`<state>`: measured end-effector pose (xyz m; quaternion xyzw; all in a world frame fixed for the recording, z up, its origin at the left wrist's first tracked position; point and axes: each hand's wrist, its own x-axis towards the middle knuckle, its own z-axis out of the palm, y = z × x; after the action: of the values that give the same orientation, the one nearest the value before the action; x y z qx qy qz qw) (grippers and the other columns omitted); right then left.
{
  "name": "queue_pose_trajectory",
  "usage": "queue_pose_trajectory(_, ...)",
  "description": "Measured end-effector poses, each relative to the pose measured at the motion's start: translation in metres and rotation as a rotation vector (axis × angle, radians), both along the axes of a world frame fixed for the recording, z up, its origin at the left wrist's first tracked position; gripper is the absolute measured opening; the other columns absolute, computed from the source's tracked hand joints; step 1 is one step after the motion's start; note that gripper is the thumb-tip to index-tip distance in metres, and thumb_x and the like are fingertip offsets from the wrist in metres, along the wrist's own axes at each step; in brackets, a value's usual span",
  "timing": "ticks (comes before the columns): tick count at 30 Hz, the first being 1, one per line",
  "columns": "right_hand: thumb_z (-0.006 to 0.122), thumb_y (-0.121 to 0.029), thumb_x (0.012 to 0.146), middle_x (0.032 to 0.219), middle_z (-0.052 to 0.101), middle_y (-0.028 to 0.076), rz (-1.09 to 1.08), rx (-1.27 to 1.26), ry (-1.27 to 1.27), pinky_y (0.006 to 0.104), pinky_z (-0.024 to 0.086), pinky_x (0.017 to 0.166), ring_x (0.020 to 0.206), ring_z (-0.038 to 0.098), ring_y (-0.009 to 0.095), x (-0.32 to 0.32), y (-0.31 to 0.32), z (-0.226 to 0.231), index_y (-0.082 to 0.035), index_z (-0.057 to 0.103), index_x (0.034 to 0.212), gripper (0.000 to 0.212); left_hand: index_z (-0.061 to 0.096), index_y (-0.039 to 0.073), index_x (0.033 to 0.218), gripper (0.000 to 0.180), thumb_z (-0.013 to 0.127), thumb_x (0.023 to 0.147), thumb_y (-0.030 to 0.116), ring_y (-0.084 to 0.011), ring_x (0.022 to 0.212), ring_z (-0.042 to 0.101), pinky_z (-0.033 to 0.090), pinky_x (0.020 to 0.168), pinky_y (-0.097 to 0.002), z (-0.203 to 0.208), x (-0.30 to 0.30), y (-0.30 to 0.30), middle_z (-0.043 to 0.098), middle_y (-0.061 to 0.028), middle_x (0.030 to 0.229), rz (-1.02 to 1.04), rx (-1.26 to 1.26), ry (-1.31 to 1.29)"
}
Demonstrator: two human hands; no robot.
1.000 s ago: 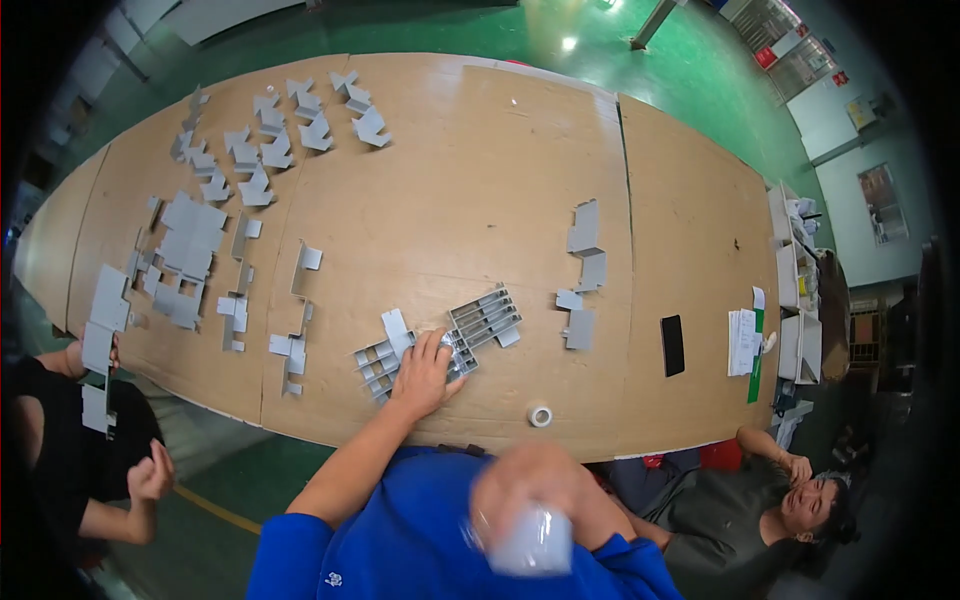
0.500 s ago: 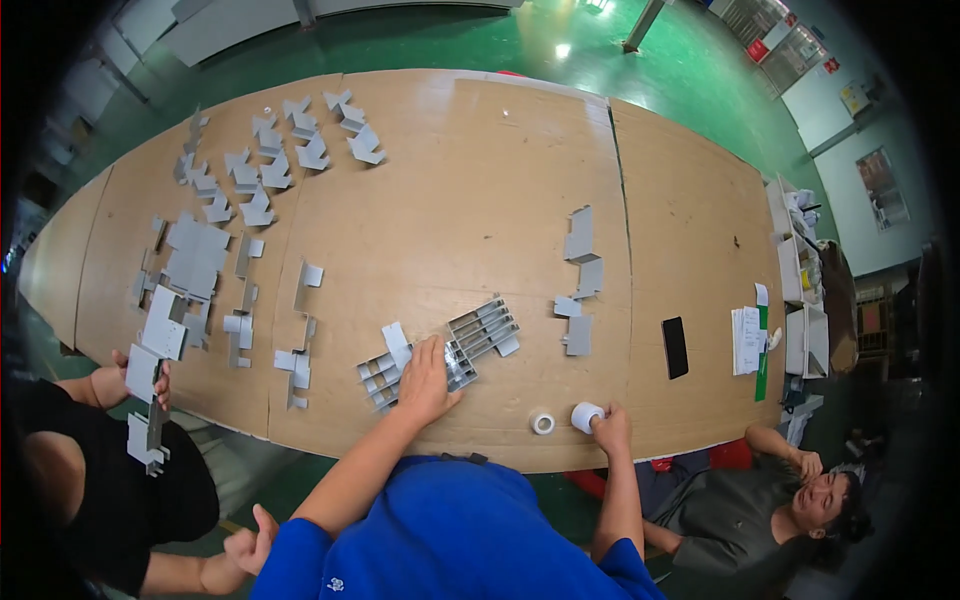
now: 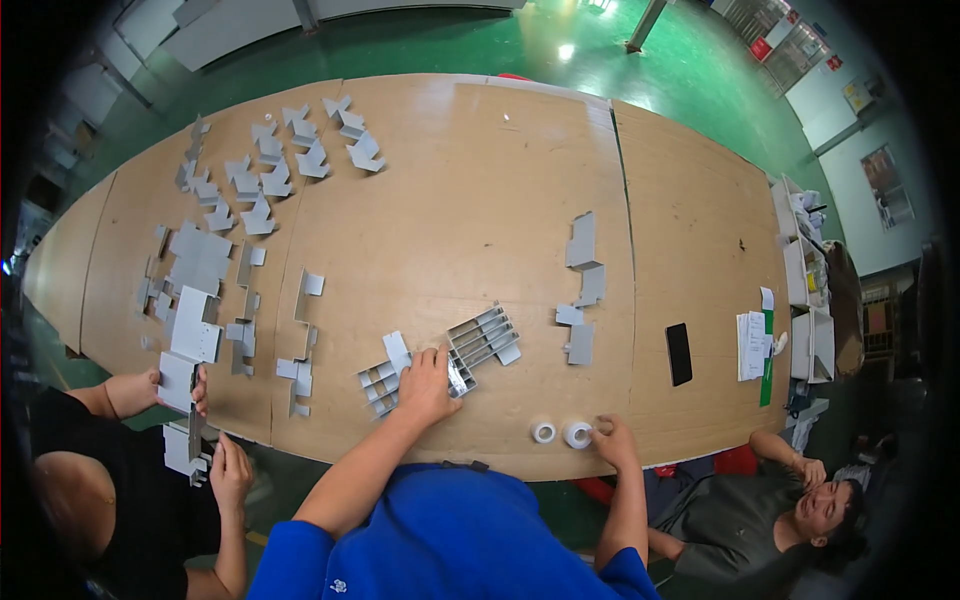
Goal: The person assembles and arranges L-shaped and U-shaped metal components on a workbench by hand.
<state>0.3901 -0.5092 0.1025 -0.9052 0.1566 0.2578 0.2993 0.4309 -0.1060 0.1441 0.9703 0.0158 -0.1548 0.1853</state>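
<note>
- Head view, left: a co-worker (image 3: 95, 490) holds a bent grey panel (image 3: 178, 380) by the table (image 3: 450, 230).
- Middle: a grey slotted grid (image 3: 484, 338) slants lower-left to upper-right; the left hand (image 3: 428, 386), nearer, covers its middle, grip unclear.
- Rightward, roughly between grid and right hand (image 3: 614, 442): a small white roll (image 3: 535, 434), a larger white roll (image 3: 569, 437); that hand curls loosely, contact unclear.
- Farther right: a black phone (image 3: 679, 354).

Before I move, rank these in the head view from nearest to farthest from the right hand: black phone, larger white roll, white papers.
1. Larger white roll: just left of the right hand.
2. Black phone: up and to the right.
3. White papers: farther right, past the phone.
</note>
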Motion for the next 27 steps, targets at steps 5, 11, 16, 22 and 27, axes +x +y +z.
queue_pose_trajectory(5, 0.075, -0.019, 0.080, 0.082, 0.070, 0.017, -0.020, -0.040, -0.136, 0.0378, 0.054, 0.070, 0.075, 0.069, 0.027, 0.001, 0.009, 0.014, 0.000, 0.064, 0.115, 0.041, 0.041, -0.004, 0.138, 0.097, 0.083, 0.061, 0.037, -0.0357, 0.119, 0.053, 0.050, 0.097, -0.0437, 0.016, 0.024, 0.011, 0.056, -0.0204, 0.124, 0.061, -0.069, 0.049)
queue_pose_trajectory(11, 0.073, -0.018, 0.082, 0.079, 0.070, 0.016, -0.068, 0.044, -0.176, 0.0369, 0.054, 0.068, 0.073, 0.069, 0.025, 0.012, 0.028, 0.020, 0.002, 0.065, 0.113, 0.038, 0.046, -0.005, 0.132, 0.091, 0.080, 0.063, 0.043, -0.0368, 0.117, 0.057, 0.050, 0.097, -0.0442, 0.034, 0.091, 0.017, 0.057, -0.0244, 0.123, 0.246, -0.102, 0.140)
queue_pose_trajectory(16, 0.073, -0.020, 0.082, 0.080, 0.071, 0.015, -0.105, 0.052, -0.122, 0.0381, 0.054, 0.069, 0.074, 0.069, 0.026, 0.021, 0.033, 0.022, 0.001, 0.065, 0.114, 0.038, 0.048, -0.005, 0.133, 0.094, 0.078, 0.060, 0.048, -0.0361, 0.113, 0.061, 0.051, 0.094, -0.0435, 0.030, 0.175, 0.026, 0.060, -0.0234, 0.122, 0.298, -0.045, 0.136)
queue_pose_trajectory(22, 0.072, -0.021, 0.085, 0.079, 0.070, 0.013, -0.144, 0.072, -0.114, 0.0391, 0.053, 0.069, 0.074, 0.069, 0.027, 0.039, 0.041, 0.024, -0.003, 0.066, 0.111, 0.033, 0.053, -0.007, 0.121, 0.082, 0.077, 0.065, 0.048, -0.0365, 0.111, 0.062, 0.052, 0.092, -0.0439, 0.030, 0.271, 0.026, 0.062, -0.0249, 0.119, 0.271, 0.023, 0.059)
queue_pose_trajectory(27, 0.072, -0.022, 0.085, 0.080, 0.070, 0.013, -0.185, 0.051, -0.078, 0.0387, 0.053, 0.071, 0.074, 0.069, 0.027, 0.047, 0.041, 0.016, -0.004, 0.067, 0.112, 0.033, 0.052, -0.005, 0.122, 0.081, 0.078, 0.066, 0.047, -0.0374, 0.114, 0.058, 0.051, 0.093, -0.0442, 0.015, 0.317, 0.021, 0.059, -0.0236, 0.121, 0.297, 0.075, -0.009)
